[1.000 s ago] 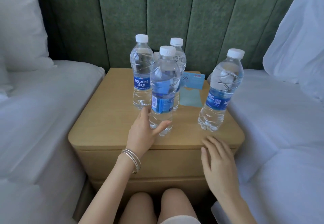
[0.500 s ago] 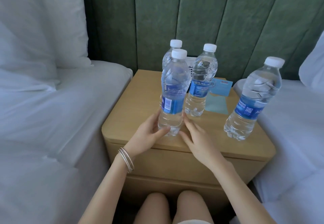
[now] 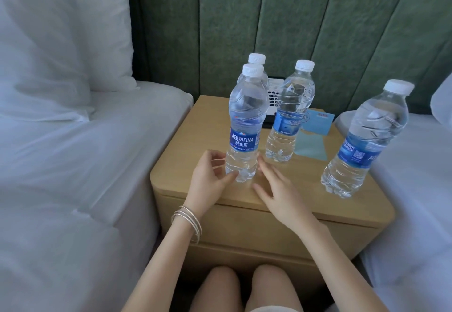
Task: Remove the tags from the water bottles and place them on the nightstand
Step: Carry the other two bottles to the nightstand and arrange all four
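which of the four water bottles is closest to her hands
The front bottle with the Aquafina label facing the camera; both hands flank its base, and the other three stand farther back or right.

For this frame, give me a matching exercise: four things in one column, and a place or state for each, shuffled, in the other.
Things:
1. Front bottle
2. Right bottle
3. Blue card
4. Bracelets

Places or states:
A. On the left wrist
B. Lying flat at the back right of the nightstand
C. Between the left hand and right hand, label reading AQUAFINA
D. Standing near the nightstand's right edge, away from both hands

Pairs: 1-C, 2-D, 3-B, 4-A
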The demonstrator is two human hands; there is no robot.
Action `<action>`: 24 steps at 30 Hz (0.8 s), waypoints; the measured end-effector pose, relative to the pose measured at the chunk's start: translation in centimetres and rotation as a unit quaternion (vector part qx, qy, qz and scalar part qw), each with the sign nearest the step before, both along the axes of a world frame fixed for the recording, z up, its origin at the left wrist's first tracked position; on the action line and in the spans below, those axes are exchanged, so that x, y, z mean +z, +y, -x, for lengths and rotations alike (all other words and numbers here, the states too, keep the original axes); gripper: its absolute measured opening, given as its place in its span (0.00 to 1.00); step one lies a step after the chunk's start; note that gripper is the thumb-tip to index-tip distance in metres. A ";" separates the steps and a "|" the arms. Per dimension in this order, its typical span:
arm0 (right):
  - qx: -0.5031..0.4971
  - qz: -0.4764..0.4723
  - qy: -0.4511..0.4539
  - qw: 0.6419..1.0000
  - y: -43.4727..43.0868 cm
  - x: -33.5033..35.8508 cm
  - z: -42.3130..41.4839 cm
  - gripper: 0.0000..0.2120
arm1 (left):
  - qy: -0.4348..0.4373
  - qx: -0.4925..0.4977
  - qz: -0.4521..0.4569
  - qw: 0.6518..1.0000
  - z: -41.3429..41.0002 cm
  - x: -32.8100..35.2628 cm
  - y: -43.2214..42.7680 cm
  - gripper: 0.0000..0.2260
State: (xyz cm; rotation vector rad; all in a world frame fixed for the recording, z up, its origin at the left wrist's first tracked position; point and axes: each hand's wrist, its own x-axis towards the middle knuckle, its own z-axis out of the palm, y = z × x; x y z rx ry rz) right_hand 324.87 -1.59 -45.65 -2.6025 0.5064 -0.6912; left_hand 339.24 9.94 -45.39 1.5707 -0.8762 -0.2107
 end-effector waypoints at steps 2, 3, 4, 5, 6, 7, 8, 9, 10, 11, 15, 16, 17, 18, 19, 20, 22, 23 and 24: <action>0.007 -0.012 0.015 1.000 -0.1 0.3 -0.4 0.33 | -0.023 0.010 0.006 1.000 0.2 0.0 -0.1 0.23; 0.011 -0.016 0.019 1.000 0.0 0.4 -0.5 0.33 | -0.034 0.013 0.011 0.999 0.3 0.0 -0.1 0.25; 0.016 -0.018 0.020 0.999 0.0 0.5 -0.6 0.34 | -0.038 0.014 0.019 0.999 0.4 0.2 0.0 0.27; 0.022 -0.020 0.023 0.999 0.0 0.6 -0.7 0.34 | -0.035 0.013 0.029 0.999 0.5 0.3 0.0 0.27; 0.028 -0.020 0.028 0.999 0.0 0.6 -0.8 0.34 | -0.027 0.010 0.040 0.999 0.5 0.4 0.0 0.28; 0.033 -0.019 0.036 0.999 0.0 0.7 -0.8 0.34 | -0.021 0.009 0.045 0.999 0.4 0.4 0.0 0.28; 0.034 -0.018 0.047 0.998 0.0 0.8 -0.9 0.34 | -0.024 0.012 0.043 0.999 0.4 0.5 0.0 0.27; 0.034 -0.014 0.057 0.998 0.0 0.8 -0.9 0.33 | -0.035 0.019 0.034 0.999 0.2 0.6 -0.1 0.27; 0.032 -0.008 0.065 0.997 0.1 0.8 -0.9 0.33 | -0.047 0.025 0.023 0.998 0.1 0.7 -0.1 0.27; 0.028 0.004 0.076 0.997 0.2 0.9 -0.8 0.32 | -0.057 0.030 0.015 0.998 0.0 0.8 -0.2 0.26; 0.005 0.084 0.142 0.986 0.7 1.4 -0.2 0.29 | -0.071 0.045 -0.001 0.996 -0.3 0.7 -0.2 0.26; 0.009 0.084 0.149 0.985 0.9 1.5 -0.1 0.30 | -0.073 0.050 -0.002 0.996 -0.5 0.6 -0.2 0.26; 0.018 0.073 0.150 0.986 0.9 1.6 -0.2 0.30 | -0.073 0.055 -0.003 0.996 -0.6 0.5 -0.2 0.26; 0.031 0.052 0.145 0.988 0.9 1.6 -0.3 0.31 | -0.073 0.058 -0.004 0.996 -0.8 0.5 -0.2 0.26; 0.045 0.025 0.138 0.989 0.9 1.6 -0.6 0.31 | -0.074 0.062 -0.005 0.995 -1.0 0.6 -0.2 0.26; 0.060 0.001 0.132 0.989 0.9 1.6 -1.0 0.31 | -0.075 0.067 -0.006 0.995 -1.3 0.6 -0.2 0.25; 0.077 -0.020 0.130 0.988 0.9 1.7 -2.0 0.31 | -0.082 0.079 -0.013 0.993 -2.0 0.6 -0.2 0.25; 0.082 -0.020 0.131 0.988 0.9 1.8 -2.6 0.31 | -0.084 0.085 -0.017 0.993 -2.5 0.6 -0.1 0.26; 0.086 -0.019 0.132 0.987 0.9 1.8 -3.2 0.31 | -0.082 0.089 -0.020 0.992 -2.9 0.7 -0.2 0.26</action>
